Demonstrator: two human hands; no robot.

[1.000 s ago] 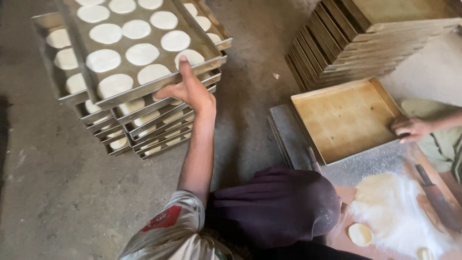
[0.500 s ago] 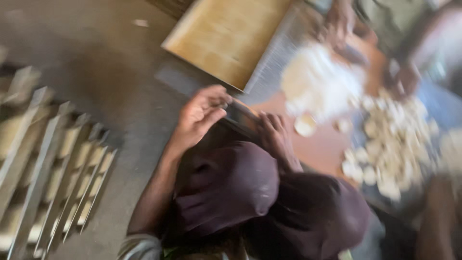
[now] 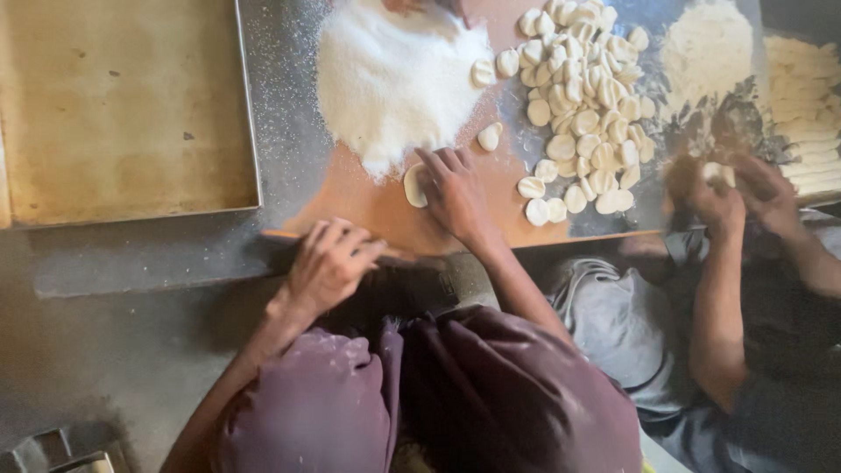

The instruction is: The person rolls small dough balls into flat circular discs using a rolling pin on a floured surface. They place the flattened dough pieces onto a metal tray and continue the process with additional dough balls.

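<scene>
- The right hand (image 3: 455, 188) lies flat, fingers spread, pressing on a pale, flattened round of dough (image 3: 414, 186) on the reddish-brown wooden tabletop (image 3: 368, 206), just near of the white heap of flour (image 3: 399, 74).
- The left hand (image 3: 328, 263) curls over the near edge of the tabletop; whether it grips something thin there, I cannot tell.
- The round shows as an oval, its long axis running far-to-near; the hand hides its right part.
- Progress, as I judge it: most of the work is left. A big heap of small pale dough pieces (image 3: 578, 96) waits to the right, one more loose dough piece (image 3: 489, 137) lies just beyond the fingers, and the large worn yellowish-brown wooden tray (image 3: 123, 105) at far left carries nothing.
- At the right, a second person's hands (image 3: 740, 188) work more dough, blurred.
</scene>
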